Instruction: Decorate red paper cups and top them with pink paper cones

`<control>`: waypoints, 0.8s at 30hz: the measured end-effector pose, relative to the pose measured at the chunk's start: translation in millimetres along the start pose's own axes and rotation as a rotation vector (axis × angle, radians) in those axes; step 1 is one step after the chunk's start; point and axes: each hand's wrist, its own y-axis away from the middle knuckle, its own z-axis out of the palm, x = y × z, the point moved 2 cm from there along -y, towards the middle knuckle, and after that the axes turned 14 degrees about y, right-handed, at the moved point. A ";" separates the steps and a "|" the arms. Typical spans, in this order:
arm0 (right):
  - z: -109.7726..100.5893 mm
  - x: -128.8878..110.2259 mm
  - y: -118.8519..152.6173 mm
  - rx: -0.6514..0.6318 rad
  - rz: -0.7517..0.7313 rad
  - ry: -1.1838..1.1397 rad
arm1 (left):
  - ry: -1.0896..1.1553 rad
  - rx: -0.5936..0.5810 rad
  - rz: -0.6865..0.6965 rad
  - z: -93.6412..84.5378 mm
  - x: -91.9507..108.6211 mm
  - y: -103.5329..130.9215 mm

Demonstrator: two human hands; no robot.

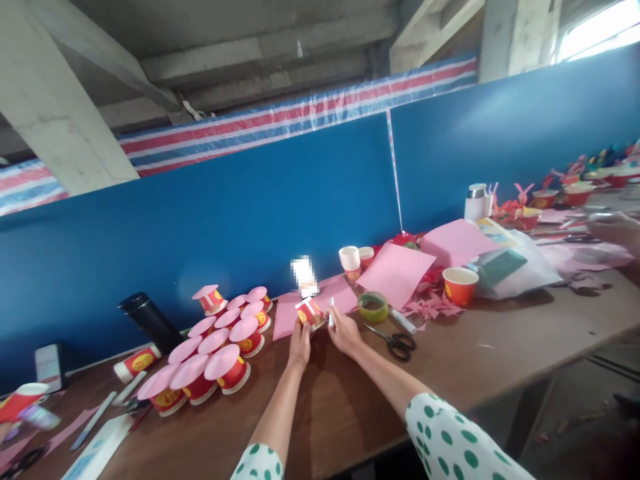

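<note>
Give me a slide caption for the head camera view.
Left hand holding a red paper cup, right hand a white stick, beside pink-topped cups.

A red cup with white marks tilts in the left hand; a white stick points up in the right hand.

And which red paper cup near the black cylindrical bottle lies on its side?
The red paper cup in front of the bottle, slightly left; the pink-topped cups stand upside down.
</note>
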 end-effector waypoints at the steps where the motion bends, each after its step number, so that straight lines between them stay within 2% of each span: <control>1: 0.3 0.1 0.1 -0.003 -0.001 0.001 | -0.005 0.009 -0.003 0.1 0.7 0.5; 8: 2.1 1.1 0.3 -0.019 0.002 0.005 | -0.022 0.050 -0.018 2.4 3.1 2.5; 24: 2.3 1.6 1.3 0.003 0.030 -0.028 | -0.096 -0.021 -0.001 6.4 12.2 5.9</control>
